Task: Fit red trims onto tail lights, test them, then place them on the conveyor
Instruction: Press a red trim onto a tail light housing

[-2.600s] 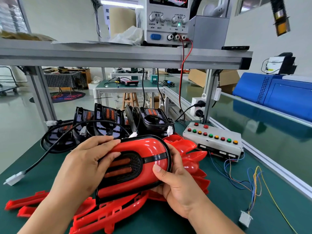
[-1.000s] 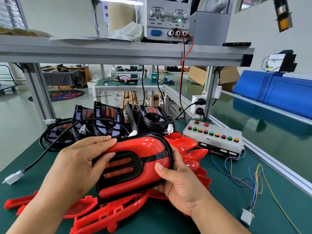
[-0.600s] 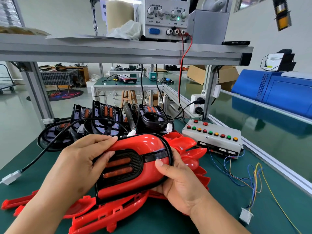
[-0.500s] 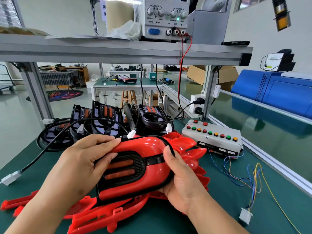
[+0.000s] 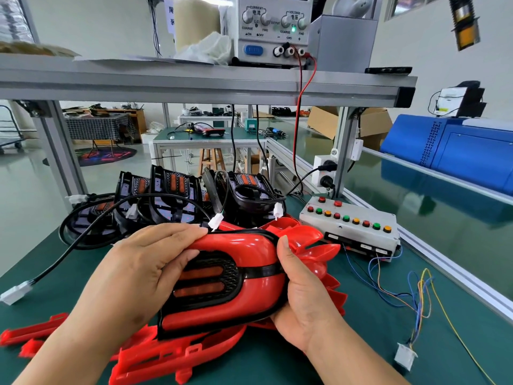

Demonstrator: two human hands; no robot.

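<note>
Here both hands clamp one tail light (image 5: 222, 284) above the table's (image 5: 361, 343) near edge. The left hand (image 5: 133, 273) wraps its left end; the right hand (image 5: 302, 295) grips its right end, over loose red trims (image 5: 155, 357).

Bare bench surface (image 5: 372, 323) lies open toward the near right corner and along the left edge, where a black cable (image 5: 63, 259) crosses it. Black tail lights (image 5: 172, 195) crowd the far edge and loose red trims (image 5: 166, 357) fill the near middle. The button box (image 5: 349, 223) and its trailing coloured wires (image 5: 422, 298) obstruct the right edge beside the conveyor (image 5: 416, 190).
</note>
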